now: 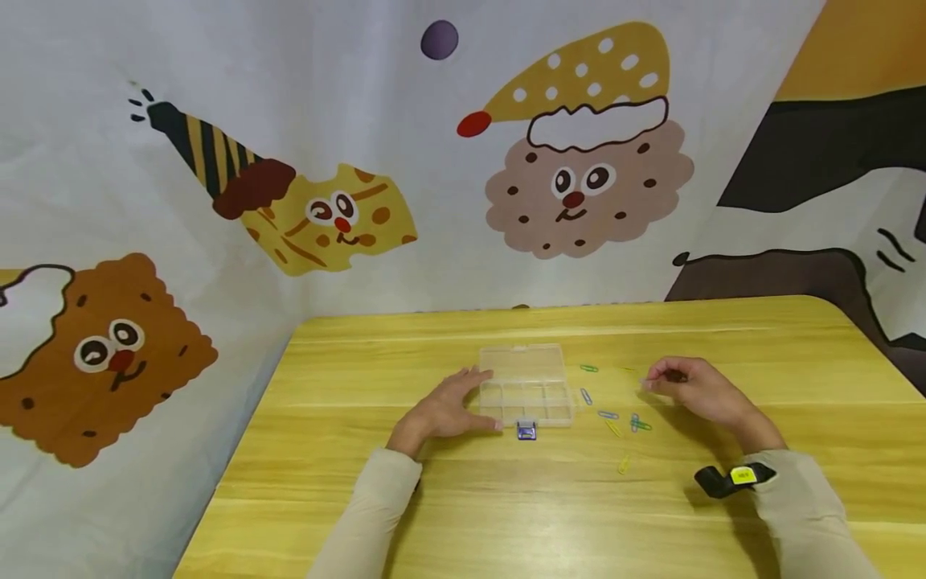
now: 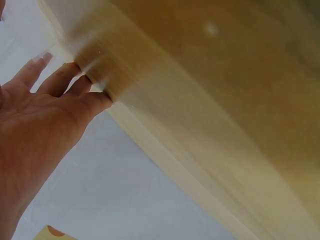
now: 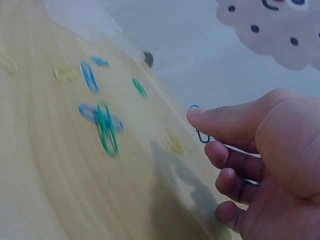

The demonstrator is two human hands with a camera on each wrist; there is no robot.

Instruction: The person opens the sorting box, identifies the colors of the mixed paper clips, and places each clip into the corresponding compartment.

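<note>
A clear plastic compartment box point(image 1: 526, 402) lies on the table with its lid point(image 1: 521, 363) folded back. My left hand point(image 1: 452, 406) rests against the box's left side, index finger by the lid and thumb at the front left corner. In the left wrist view its fingers point(image 2: 59, 80) touch the clear plastic. Above the table, to the right of the box, my right hand point(image 1: 698, 392) pinches a blue paper clip point(image 3: 204, 136) between thumb and index finger. A blue clasp point(image 1: 526, 431) sticks out at the box's front.
Several paper clips lie between the box and my right hand: a green one point(image 1: 589, 368), blue ones point(image 1: 608, 415) and yellow ones point(image 1: 624, 465). One green clip point(image 3: 107, 131) lies across a blue clip point(image 3: 90, 112). A cartoon-printed cloth point(image 1: 448, 273) hangs behind the table.
</note>
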